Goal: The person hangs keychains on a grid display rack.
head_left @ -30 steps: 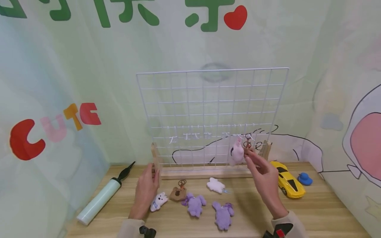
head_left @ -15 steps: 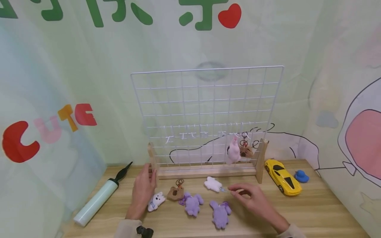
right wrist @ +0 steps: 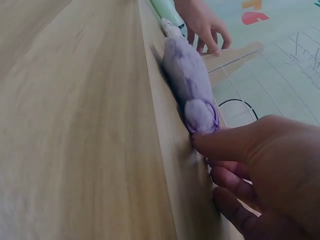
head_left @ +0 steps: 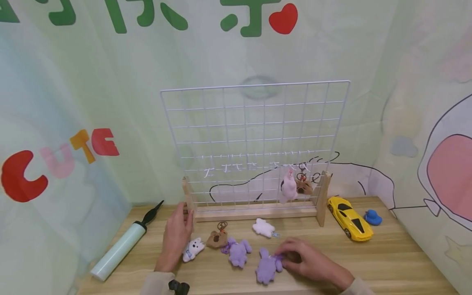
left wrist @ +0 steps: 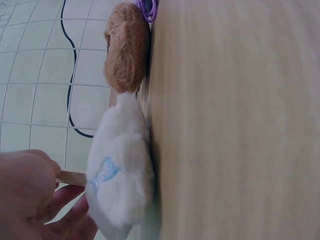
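Observation:
My right hand (head_left: 311, 258) pinches the purple cord of a purple plush bunny keychain (head_left: 266, 270) lying at the table's front. Up close in the right wrist view, thumb and fingertips meet at the cord beside the purple plush (right wrist: 187, 70). At the left end of the white wire grid rack (head_left: 254, 123), my left hand (head_left: 175, 235) grips the wooden stand (head_left: 188, 192). Just right of that wrist lies a white plush keychain (head_left: 193, 250) with a blue bow. Next to it are a brown plush keychain (head_left: 217, 239) and a second purple plush keychain (head_left: 239, 253).
A pink plush (head_left: 289, 188) and a brown plush (head_left: 304, 187) hang from hooks on the rack. Another white plush (head_left: 263, 227) lies before the base. At right stand a yellow toy car (head_left: 350, 219) and a blue hat-like toy (head_left: 373, 217); a pale green pump (head_left: 119, 250) lies at left.
My right hand let go of the brown plush on the rack, came down past the white plush's clip, and took the right-hand purple bunny's cord, shifting the bunny slightly left. My left hand stayed put.

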Tool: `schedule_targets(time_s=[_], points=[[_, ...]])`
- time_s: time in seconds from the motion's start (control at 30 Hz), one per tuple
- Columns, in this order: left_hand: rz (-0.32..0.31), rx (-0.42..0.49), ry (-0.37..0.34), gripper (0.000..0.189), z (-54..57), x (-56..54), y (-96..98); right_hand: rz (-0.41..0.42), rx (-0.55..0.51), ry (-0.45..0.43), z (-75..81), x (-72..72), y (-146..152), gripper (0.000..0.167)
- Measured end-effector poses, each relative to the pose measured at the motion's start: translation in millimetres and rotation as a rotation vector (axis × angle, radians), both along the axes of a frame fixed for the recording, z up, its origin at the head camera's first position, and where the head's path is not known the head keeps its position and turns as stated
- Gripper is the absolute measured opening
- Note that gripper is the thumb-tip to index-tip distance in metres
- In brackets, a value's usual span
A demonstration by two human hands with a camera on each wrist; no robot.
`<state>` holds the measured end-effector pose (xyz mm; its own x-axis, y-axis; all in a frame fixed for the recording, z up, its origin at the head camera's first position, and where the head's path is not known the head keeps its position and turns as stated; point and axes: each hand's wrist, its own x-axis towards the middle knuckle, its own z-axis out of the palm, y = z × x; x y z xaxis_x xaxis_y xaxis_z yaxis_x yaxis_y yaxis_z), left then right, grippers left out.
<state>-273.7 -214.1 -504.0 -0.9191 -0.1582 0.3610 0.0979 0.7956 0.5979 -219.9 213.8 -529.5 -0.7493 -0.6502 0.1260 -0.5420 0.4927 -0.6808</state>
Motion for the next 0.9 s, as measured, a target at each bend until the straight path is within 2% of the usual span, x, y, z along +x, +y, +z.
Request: schedule_targets(time_s=[0.1, 0.23, 0.33, 0.47, 0.7, 0.9], points=[[0.003, -0.009, 0.004, 0.033, 0.0, -0.2, 0.4, 0.004, 0.0, -0.004, 0.4, 0.9, -1, 0.016], [0.008, -0.008, 0.009, 0.033, -0.2, -0.5, 1.2, 0.028, 0.024, 0.018, 2.9, 4.9, -4, 0.03], [0.01, -0.003, 0.005, 0.032, -0.9, -0.8, 1.3, 0.082, 0.037, 0.01, 4.9, 9.6, -6, 0.04], [0.009, -0.001, 0.0, 0.032, -0.8, -1.4, 1.8, 0.127, 0.035, 0.001, 5.9, 13.6, -8, 0.036], [0.0, 0.014, 0.003, 0.032, 1.1, -1.6, 2.2, 0.111, 0.049, -0.022, 6.6, 12.5, -10, 0.015], [0.005, 0.015, -0.008, 0.033, 0.9, -0.4, 1.7, 0.047, 0.081, -0.047, 12.0, 16.5, -18, 0.027]])
